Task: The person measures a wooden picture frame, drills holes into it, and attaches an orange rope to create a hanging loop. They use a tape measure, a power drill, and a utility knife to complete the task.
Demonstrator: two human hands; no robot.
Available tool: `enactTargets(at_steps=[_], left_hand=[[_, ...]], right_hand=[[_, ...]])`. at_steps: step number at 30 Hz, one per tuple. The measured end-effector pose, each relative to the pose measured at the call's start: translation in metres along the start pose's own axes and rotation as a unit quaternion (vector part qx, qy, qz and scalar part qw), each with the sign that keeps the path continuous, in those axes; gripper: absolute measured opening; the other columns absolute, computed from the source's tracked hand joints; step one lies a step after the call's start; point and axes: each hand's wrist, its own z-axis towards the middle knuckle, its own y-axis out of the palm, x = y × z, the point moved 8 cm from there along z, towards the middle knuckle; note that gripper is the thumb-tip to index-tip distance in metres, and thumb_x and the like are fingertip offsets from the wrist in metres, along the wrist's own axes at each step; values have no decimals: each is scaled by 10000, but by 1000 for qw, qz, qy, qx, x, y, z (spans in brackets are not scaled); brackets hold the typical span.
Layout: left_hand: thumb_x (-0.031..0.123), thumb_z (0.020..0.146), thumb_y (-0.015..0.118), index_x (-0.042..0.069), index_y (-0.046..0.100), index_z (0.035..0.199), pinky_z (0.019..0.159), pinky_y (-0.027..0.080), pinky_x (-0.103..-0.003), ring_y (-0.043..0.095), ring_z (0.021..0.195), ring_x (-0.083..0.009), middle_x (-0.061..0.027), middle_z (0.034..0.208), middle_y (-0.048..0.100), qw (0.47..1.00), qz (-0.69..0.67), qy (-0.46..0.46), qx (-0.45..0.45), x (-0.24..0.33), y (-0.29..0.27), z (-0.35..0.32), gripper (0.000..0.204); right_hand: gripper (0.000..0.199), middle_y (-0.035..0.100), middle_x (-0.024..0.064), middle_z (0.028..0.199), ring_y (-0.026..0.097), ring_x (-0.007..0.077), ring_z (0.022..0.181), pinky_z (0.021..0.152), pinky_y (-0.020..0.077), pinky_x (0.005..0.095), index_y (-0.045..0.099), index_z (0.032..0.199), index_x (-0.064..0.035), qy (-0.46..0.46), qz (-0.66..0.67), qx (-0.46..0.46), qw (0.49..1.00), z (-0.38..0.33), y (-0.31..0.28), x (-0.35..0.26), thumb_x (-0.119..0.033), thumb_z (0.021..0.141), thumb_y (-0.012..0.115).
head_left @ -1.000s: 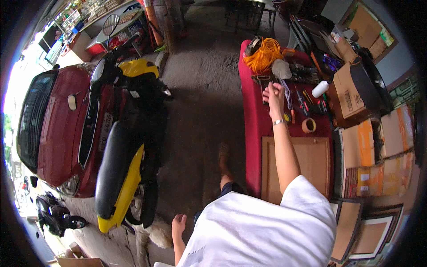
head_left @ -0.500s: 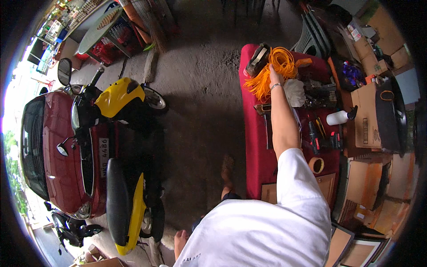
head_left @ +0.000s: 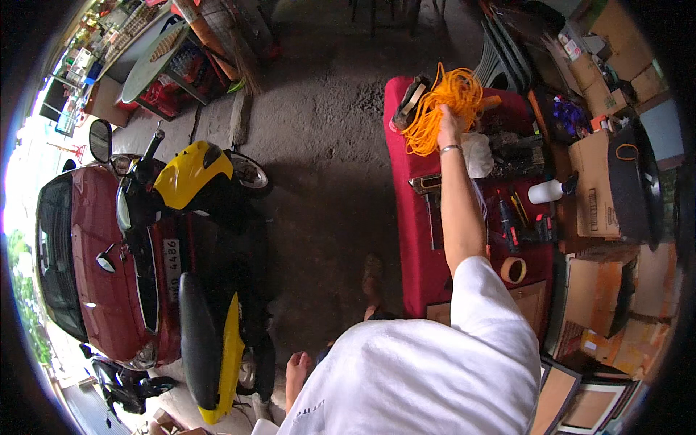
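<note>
At the far end of the red table (head_left: 406,217), a bundle of orange cord (head_left: 442,101) is gripped by the right hand (head_left: 448,125). The fingers are closed around the cord, and a thin bracelet is seen on the wrist. The bundle is lifted a little, with loops hanging down over the table top near a dark flat case (head_left: 407,103) at the table's edge. The left hand is not seen in the picture, so nothing can be told about it.

The cord looks picked up already, but it is not yet put anywhere new. Loose loops are spread out, so the bundle may still need to be gathered. That is only a judgement from how things lie now.

Other things are left untouched on the table: a white cloth (head_left: 477,154) just beside the arm, a white bottle (head_left: 545,191), a roll of tape (head_left: 513,270) and some small tools (head_left: 516,217). Brown boxes (head_left: 594,181) are stacked to the right. A yellow scooter (head_left: 196,239) and a red car (head_left: 94,268) are parked on the left, well apart from the table.

Compared with a second ago, the arm is stretched much farther. Back then the hand was held over the small tools in the middle of the table, and the cord was lying alone. Half a second ago the cord was just being reached. Now it is held and raised.
</note>
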Motion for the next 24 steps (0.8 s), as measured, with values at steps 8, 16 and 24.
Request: enactTargets(at_steps=[8, 16, 24], left_hand=[[296, 967, 647, -52, 679, 1018, 719, 511, -342, 659, 820, -183, -122, 889, 720, 985, 164, 35, -32, 13, 10, -2, 354], [204, 1003, 648, -23, 647, 1104, 793, 516, -297, 661, 875, -154, -81, 952, 713, 955, 114, 275, -10, 135, 17, 41, 249], [537, 805, 803, 21, 466, 1436, 1097, 407, -448, 526, 1330, -289, -182, 1398, 569, 679, -83, 729, -37, 508, 41, -259, 882]], right_hand=[[643, 559, 122, 1395, 546, 252, 1258, 1086, 412, 381, 459, 1426, 19, -154, 132, -107, 973, -105, -2, -189, -107, 858, 732], [398, 673, 78, 1224, 655, 194, 1075, 980, 503, 353, 596, 1271, 16, -363, 154, -196, 898, -212, -7, -341, -103, 905, 699], [450, 695, 194, 1046, 682, 361, 926, 817, 527, 440, 620, 1196, 3, -568, -70, -151, 806, -501, 33, -350, -322, 908, 740]])
